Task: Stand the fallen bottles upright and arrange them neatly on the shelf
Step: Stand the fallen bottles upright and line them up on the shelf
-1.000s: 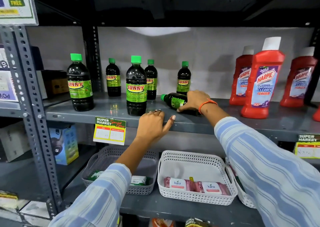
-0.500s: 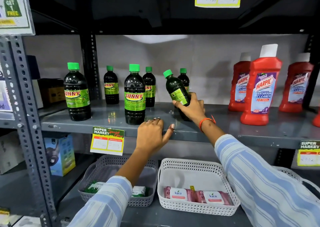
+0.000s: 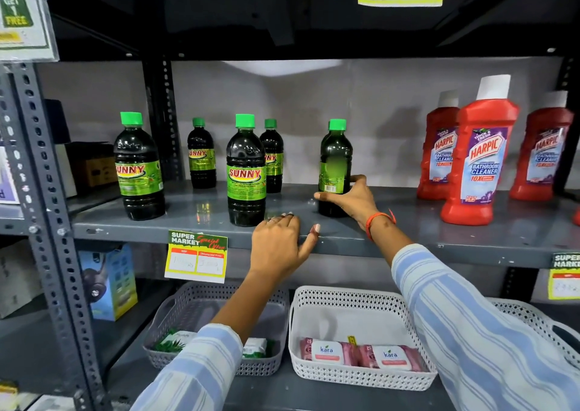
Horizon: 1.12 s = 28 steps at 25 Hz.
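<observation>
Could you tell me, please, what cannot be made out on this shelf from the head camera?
- Held bottle: its label is blurred, only a barcode shows; the right hand covers its base.
- A bottle behind it: only a sliver of green cap shows.
- Rightmost red bottle: motion-blurred.
- Price tag: handwriting too faint to read.
- Left hand: its fingers curl over the shelf edge, so its palm is hidden.

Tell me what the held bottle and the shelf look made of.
Bottle: likely clear plastic, glossy, holding dark green liquid; highlights on its shoulder, green screw cap, printed label turned sideways. Shelf: painted grey metal by the look, semi-gloss; it reflects the bottles faintly and joins perforated steel uprights.
</observation>
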Tool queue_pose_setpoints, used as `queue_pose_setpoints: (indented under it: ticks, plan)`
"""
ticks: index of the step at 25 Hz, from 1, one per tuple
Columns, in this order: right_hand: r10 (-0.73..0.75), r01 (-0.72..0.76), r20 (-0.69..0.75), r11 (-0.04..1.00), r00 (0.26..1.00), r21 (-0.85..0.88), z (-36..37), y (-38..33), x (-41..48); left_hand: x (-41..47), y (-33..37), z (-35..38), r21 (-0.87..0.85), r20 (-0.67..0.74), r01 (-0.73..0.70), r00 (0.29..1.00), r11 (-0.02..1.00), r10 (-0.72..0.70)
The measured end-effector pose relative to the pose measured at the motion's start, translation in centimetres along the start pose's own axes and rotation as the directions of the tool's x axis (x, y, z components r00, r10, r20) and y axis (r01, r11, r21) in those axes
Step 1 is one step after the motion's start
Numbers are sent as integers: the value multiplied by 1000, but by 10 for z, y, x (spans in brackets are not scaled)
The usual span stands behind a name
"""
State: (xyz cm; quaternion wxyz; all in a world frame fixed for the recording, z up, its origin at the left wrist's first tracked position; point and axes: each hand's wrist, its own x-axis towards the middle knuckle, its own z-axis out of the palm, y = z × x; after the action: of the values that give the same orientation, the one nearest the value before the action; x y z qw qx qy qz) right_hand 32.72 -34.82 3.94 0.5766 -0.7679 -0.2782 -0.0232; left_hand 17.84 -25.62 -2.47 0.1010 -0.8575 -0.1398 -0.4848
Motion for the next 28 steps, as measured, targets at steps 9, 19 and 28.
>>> queue_pose_setpoints:
  ticks: [9,19,28]
  plan:
    - [27,-30,39,997,999,65,2,10,9,-1,3,2,3,-34,32,999,999,-32]
    - [41,-42,39,999,998,23,3,8,8,-1,3,0,9,-25,50,998,999,-49]
    - [68,-71,58,996,996,53,-4,5,4,-1,4,-1,5,-12,53,999,999,-53]
